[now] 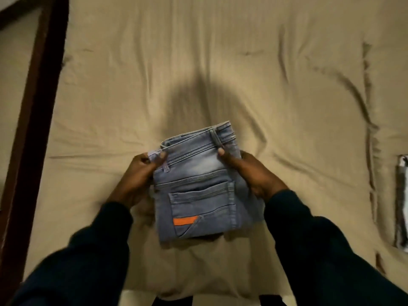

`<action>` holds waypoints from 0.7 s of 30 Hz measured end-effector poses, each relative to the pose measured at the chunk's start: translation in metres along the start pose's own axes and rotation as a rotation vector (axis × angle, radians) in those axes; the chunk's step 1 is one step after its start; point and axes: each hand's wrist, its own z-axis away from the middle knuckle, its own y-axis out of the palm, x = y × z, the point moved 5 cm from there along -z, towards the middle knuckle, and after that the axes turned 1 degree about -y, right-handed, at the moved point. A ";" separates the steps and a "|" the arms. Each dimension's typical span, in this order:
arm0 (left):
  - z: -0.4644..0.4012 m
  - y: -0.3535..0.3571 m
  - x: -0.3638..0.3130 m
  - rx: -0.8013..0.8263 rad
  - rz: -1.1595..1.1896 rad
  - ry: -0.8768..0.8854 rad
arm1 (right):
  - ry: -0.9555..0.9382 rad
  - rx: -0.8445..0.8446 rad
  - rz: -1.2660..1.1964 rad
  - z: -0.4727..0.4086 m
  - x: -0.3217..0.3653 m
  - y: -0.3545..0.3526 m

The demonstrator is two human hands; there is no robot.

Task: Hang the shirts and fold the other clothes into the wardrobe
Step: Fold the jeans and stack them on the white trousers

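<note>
Logging the head view, the only one I had on screen. Item one: folded jeans (196, 188), pale grey-blue denim, back pocket uppermost with an orange stripe (185, 221) near its lower edge, waistband at the far end. The bundle sat over the tan bedsheet (276, 89), roughly at the middle of the picture; I could not tell whether its underside touched the sheet or was lifted just off it. Item two: left hand (138, 176), dark sleeve to the wrist, thumb on top of the waistband corner and fingers curled under the left edge, pinching the denim. Item three: right hand (251, 173), same dark sleeve, thumb pressed on the upper face near the belt loop, fingers wrapped round the right edge and hidden beneath. Item four: dark wooden frame (33, 111) running along the left of the bed. Item five: a black-and-white patterned cloth (402, 204), cut off by the right border, lying on the sheet well apart from the jeans.
</note>
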 end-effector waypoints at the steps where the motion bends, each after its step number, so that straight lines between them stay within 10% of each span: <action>1: 0.013 0.002 -0.010 0.172 0.060 0.012 | -0.048 0.076 -0.052 0.014 0.002 -0.002; 8: 0.105 0.071 -0.054 0.290 -0.155 0.124 | -0.216 -0.267 0.185 0.135 -0.002 -0.046; 21: 0.163 0.497 -0.049 0.299 0.180 0.156 | -0.193 -0.683 0.012 0.347 -0.016 -0.404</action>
